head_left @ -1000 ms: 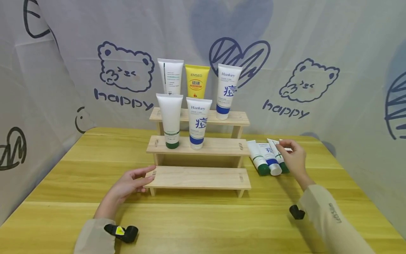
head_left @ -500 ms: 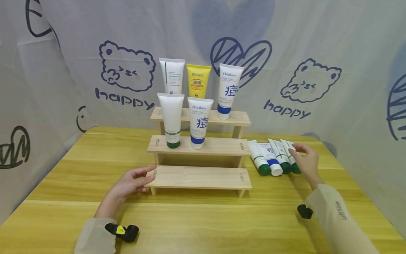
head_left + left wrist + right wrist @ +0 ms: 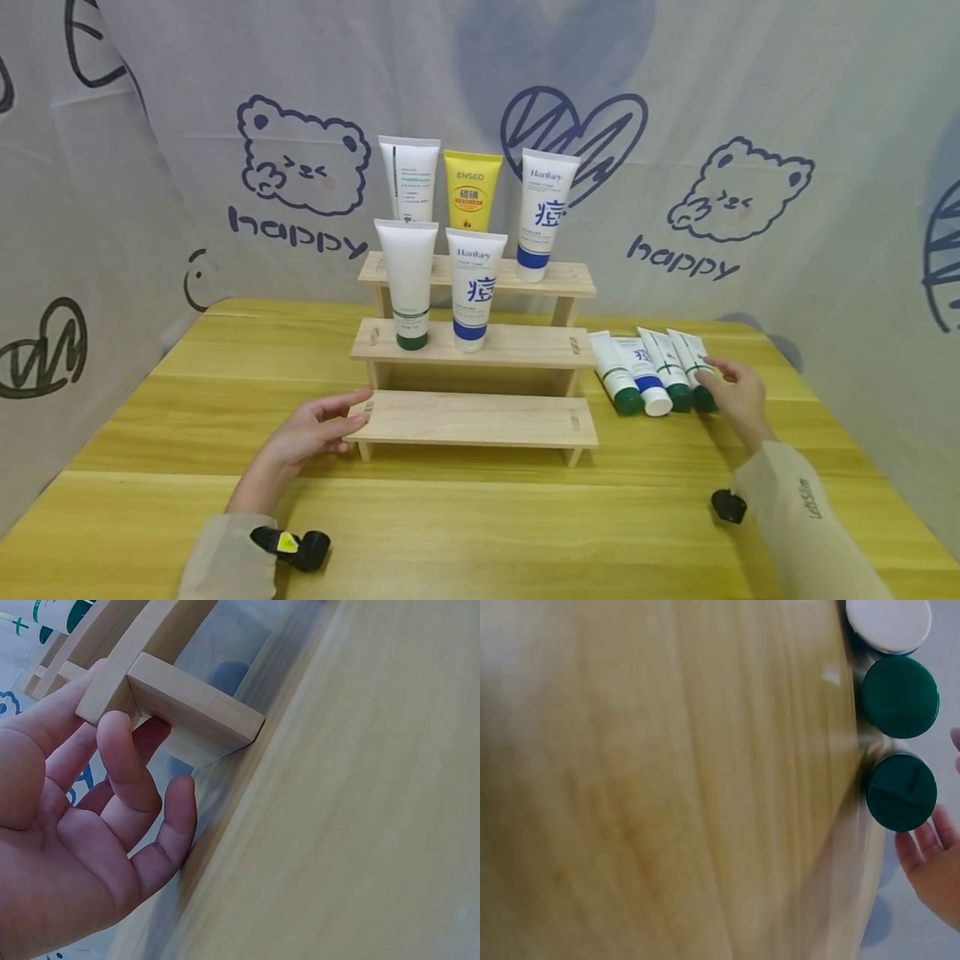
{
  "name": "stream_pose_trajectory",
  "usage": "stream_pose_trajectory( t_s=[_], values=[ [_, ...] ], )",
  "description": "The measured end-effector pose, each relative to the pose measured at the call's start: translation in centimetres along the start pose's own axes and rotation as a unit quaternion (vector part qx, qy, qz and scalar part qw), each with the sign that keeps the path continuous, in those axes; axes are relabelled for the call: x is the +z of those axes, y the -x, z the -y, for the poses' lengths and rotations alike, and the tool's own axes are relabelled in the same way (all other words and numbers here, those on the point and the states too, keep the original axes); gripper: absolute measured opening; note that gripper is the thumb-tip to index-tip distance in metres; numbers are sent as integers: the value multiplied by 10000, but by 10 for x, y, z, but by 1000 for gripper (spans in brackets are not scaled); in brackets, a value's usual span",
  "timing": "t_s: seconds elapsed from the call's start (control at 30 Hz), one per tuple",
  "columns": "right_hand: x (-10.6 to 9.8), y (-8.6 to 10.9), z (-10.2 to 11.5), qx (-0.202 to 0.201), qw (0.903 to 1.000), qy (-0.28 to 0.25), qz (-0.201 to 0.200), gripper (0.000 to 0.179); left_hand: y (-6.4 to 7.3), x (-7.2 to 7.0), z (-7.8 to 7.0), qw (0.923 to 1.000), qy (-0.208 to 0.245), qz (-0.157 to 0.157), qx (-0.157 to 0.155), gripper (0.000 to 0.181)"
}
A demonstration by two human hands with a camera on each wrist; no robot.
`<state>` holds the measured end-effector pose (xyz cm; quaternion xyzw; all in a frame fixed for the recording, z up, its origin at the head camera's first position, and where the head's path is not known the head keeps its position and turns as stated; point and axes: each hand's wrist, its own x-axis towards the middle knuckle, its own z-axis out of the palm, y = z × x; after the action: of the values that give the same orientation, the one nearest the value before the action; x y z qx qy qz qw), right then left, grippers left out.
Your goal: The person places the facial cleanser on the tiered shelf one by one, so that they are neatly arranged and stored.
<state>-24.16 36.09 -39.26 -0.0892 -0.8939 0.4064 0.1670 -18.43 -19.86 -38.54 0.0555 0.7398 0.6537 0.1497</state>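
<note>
My left hand [image 3: 315, 425] holds the left end of the lowest step of a three-tiered wooden display stand [image 3: 480, 417]. In the left wrist view its fingertips [image 3: 116, 727] bend against the board's corner beside the leg. My right hand [image 3: 738, 392] is at the right side of the rightmost tube [image 3: 690, 354], a white one with a green cap, lying on the table. Its thumb and fingers reach along the tube's edge without closing on it. The right wrist view shows fingers [image 3: 922, 844] beside the green cap [image 3: 901, 793], with much of the hand cut off.
Upright on the stand's middle tier are a white green-capped tube [image 3: 408, 279] and a blue-and-white tube [image 3: 474, 287]. The top tier bears a white tube [image 3: 408, 179], a yellow tube [image 3: 471, 187] and another blue-and-white tube [image 3: 546, 212]. More tubes [image 3: 641, 375] lie right of the stand.
My right hand has moved right and slightly toward me, off the lying tubes to the outer side of the rightmost one, uncovering it. My left hand has stayed on the stand.
</note>
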Motion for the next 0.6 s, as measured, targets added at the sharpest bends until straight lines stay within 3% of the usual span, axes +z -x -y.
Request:
stream_pose_trajectory(
  t_s=[0.23, 0.6],
  values=[
    [-5, 4, 12, 1045, 9895, -28, 1003, 60, 0, -1, 1, 10000, -65, -16, -20, 56],
    [-9, 5, 8, 916, 9857, -272, 1387, 51, -1, -1, 2, 10000, -56, -4, -4, 56]
  ],
)
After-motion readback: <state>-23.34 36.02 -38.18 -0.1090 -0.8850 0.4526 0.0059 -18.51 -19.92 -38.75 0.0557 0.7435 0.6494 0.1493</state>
